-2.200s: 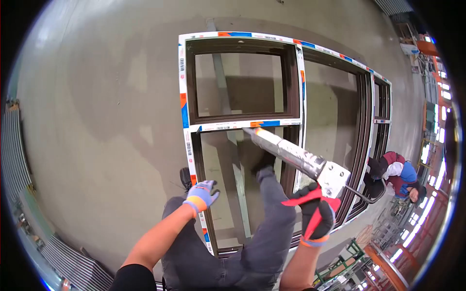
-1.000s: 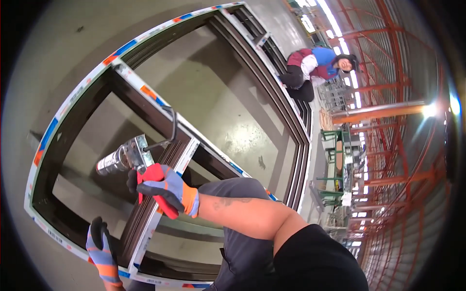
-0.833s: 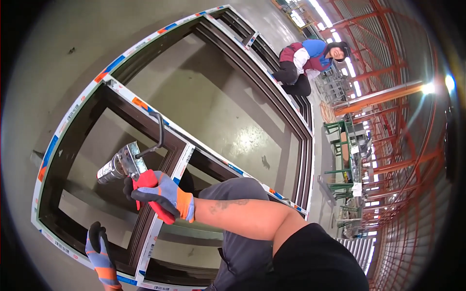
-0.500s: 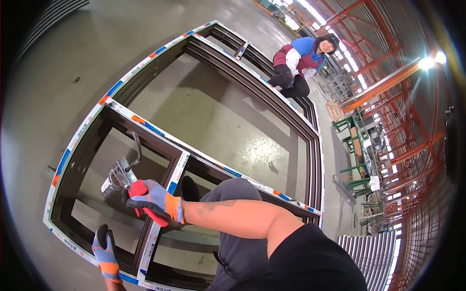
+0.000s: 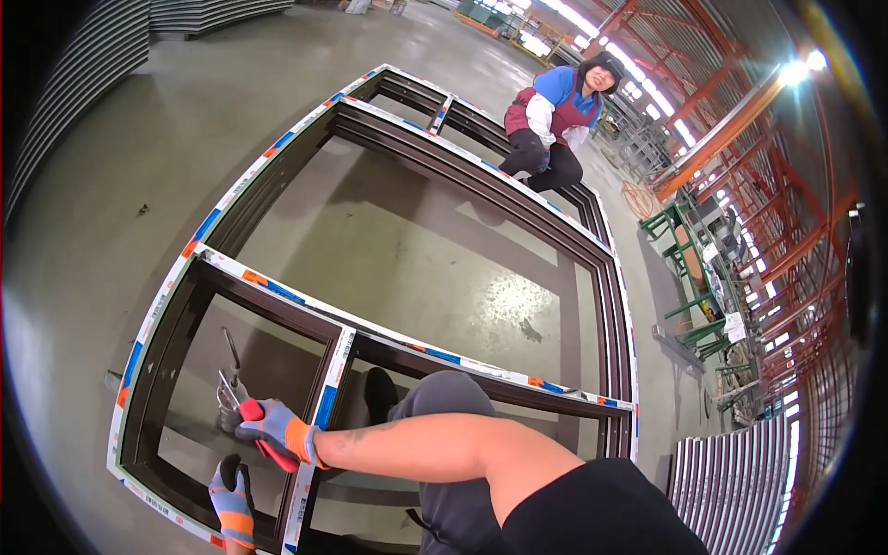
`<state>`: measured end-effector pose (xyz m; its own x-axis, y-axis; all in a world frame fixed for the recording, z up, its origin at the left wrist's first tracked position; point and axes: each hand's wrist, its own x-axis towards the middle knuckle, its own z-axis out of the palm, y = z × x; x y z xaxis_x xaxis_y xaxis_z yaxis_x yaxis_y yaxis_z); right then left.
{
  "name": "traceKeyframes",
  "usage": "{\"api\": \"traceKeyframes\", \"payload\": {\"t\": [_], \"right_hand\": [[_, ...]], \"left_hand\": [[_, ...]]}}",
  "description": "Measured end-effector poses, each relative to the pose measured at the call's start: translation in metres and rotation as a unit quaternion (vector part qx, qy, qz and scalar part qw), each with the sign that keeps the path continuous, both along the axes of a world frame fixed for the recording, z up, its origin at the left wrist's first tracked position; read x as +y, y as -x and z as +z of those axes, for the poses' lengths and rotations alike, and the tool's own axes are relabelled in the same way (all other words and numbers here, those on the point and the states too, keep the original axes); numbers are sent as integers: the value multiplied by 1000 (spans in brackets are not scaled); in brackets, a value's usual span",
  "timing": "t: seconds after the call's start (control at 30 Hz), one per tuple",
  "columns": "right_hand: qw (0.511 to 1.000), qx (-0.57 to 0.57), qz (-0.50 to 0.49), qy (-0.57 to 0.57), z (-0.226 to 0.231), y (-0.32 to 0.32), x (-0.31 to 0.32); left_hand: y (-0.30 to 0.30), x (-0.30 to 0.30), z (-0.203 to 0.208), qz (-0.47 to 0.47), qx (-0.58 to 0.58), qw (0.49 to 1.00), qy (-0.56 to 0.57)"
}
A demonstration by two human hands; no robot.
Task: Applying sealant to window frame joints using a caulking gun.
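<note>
A factory or fabrication hall. Large dark window frames with taped protective edging lie flat on a bare concrete floor. Red steel columns rise to a bright roof light, green metal racks line one side, and stacked metal profiles sit nearby.

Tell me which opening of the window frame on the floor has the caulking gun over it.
The small lower-left opening, left of the short upright bar. The right hand holds the caulking gun there; the large upper opening and the right one hold no tool.
</note>
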<state>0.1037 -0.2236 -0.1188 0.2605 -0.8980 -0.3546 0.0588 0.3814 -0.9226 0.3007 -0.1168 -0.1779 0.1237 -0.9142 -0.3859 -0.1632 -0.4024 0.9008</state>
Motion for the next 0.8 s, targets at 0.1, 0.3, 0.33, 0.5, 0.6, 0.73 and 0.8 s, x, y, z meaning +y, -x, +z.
{"api": "traceKeyframes", "payload": {"t": [0.1, 0.3, 0.33, 0.5, 0.6, 0.73, 0.8], "right_hand": [[995, 30, 53, -78, 24, 5, -3], [990, -10, 60, -125, 27, 6, -1], [989, -21, 60, -132, 27, 7, 0], [990, -11, 82, -112, 29, 4, 7], [994, -23, 79, -77, 28, 4, 9], [992, 5, 110, -57, 29, 5, 11], [993, 25, 114, -13, 32, 2, 14]], "left_hand": [[0, -7, -17, 6, -1, 999, 48], [7, -27, -17, -8, 21, 998, 53], [12, -26, -14, -7, 21, 998, 52], [15, -15, -7, 16, 31, 999, 31], [14, -13, -8, -16, -19, 999, 44], [10, -20, -3, 37, 190, 981, -31], [28, -26, 22, 65, 189, 980, 1]]}}
